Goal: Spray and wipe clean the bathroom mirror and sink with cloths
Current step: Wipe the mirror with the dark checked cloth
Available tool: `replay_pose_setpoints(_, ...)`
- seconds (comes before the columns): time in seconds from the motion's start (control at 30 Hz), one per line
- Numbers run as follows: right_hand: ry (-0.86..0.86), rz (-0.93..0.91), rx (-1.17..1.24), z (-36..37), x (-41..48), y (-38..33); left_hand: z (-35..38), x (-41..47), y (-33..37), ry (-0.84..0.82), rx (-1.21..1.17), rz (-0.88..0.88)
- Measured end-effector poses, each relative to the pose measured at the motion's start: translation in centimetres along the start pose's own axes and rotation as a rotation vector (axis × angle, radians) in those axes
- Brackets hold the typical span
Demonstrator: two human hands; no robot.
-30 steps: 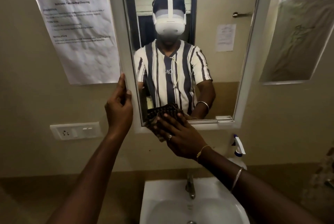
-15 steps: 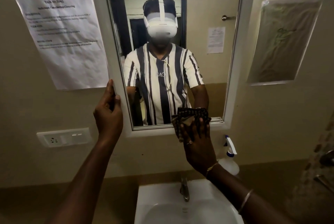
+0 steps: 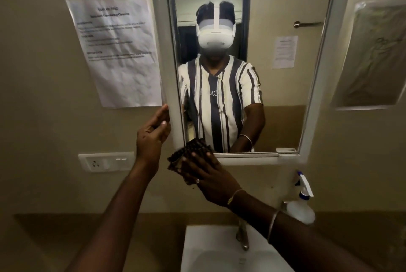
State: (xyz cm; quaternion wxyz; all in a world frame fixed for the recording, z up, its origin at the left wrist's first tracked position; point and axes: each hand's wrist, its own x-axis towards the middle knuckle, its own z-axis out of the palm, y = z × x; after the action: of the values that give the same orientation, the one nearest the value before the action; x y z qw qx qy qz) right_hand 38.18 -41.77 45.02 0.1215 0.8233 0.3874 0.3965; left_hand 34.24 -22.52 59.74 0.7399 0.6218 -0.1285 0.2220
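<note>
A white-framed mirror (image 3: 312,96) hangs on the beige wall above a white sink (image 3: 206,249). My right hand (image 3: 206,175) presses a dark patterned cloth (image 3: 189,153) flat against the mirror's lower left corner, over the bottom frame. My left hand (image 3: 153,135) holds the left edge of the mirror frame, fingers curled around it. A white spray bottle (image 3: 302,203) with a blue and white trigger stands at the right behind the sink. The mirror reflects a person in a striped shirt.
A metal tap (image 3: 242,236) rises at the back of the sink, partly hidden by my right forearm. A printed paper sheet (image 3: 118,52) hangs left of the mirror, a plastic-covered sheet (image 3: 373,58) right of it. A white socket plate (image 3: 105,160) sits low on the left wall.
My right hand swept the cloth along the mirror's bottom edge, to the right half a second ago and now back at the lower left corner. My left hand stayed on the frame's left edge.
</note>
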Motion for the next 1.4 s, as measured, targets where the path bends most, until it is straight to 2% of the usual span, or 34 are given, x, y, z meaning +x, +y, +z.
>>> replay_pose_setpoints(0.13,-0.017,-0.026,-0.007,0.1,2.5,-0.9,-1.4,-0.5,0.3,-0.013,-0.012,-0.002)
replay_pose_setpoints(0.3,0.077,-0.008,0.023,-2.0,6.5,0.6,-3.0,-1.0,-0.4,0.454,-0.107,0.165)
replay_pose_setpoints(0.43,0.190,0.047,-0.001,-5.6,11.5,3.5,-4.4,-0.8,-1.5,0.598,-0.166,0.130)
replay_pose_setpoints(0.57,0.321,0.128,-0.066,-10.6,17.1,7.0,-3.4,-2.0,-2.1,0.559,-0.070,0.061)
replay_pose_setpoints(0.8,0.399,0.199,-0.194,-17.6,24.8,13.5,0.2,-3.8,-3.5,0.353,0.051,-0.001)
replay_pose_setpoints(0.97,0.502,0.231,-0.242,-21.2,27.9,16.5,2.1,-4.6,-4.1,0.267,0.150,-0.005)
replay_pose_setpoints(1.17,0.536,0.223,-0.314,-22.1,27.7,18.7,3.1,-5.4,-4.0,0.244,0.140,0.001)
replay_pose_setpoints(1.3,0.617,0.297,-0.337,-22.6,25.5,20.6,3.1,-5.5,-4.0,0.237,0.145,-0.001)
replay_pose_setpoints(1.4,0.578,0.328,-0.353,-23.3,23.3,22.2,3.4,-5.5,-4.2,0.258,0.167,0.001)
